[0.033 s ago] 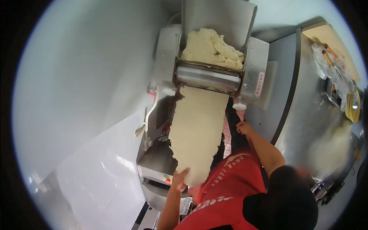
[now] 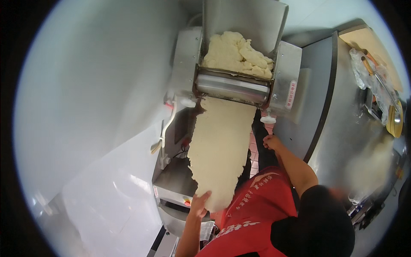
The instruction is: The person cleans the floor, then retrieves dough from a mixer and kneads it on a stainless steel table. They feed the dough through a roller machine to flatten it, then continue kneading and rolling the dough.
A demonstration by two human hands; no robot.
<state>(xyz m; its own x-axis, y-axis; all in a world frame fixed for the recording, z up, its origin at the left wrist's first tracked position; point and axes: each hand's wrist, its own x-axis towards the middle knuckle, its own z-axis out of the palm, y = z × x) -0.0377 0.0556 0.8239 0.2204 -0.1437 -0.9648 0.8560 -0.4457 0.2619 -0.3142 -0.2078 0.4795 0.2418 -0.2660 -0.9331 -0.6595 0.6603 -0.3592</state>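
A long, pale sheet of dough hangs out from beneath the steel roller of a dough sheeter, its left edge ragged. My left hand grips the sheet's lower left corner, thumb on top and the other fingers mostly hidden underneath. Above the roller, a lumpy mass of dough rests in the machine's metal hopper. My right hand is off to the right of the sheet, beside a dark trouser leg, its fingers curled in with nothing visible in them.
White knobs stick out at both sides of the roller. A red button sits on the machine's lower body. On the right, a steel worktop bears a plastic bag, orange-handled tools and a yellow round thing. A pale wall stands at left.
My left hand and the lower end of the dough sheet have shifted very slightly toward me. My right hand stays where it was.
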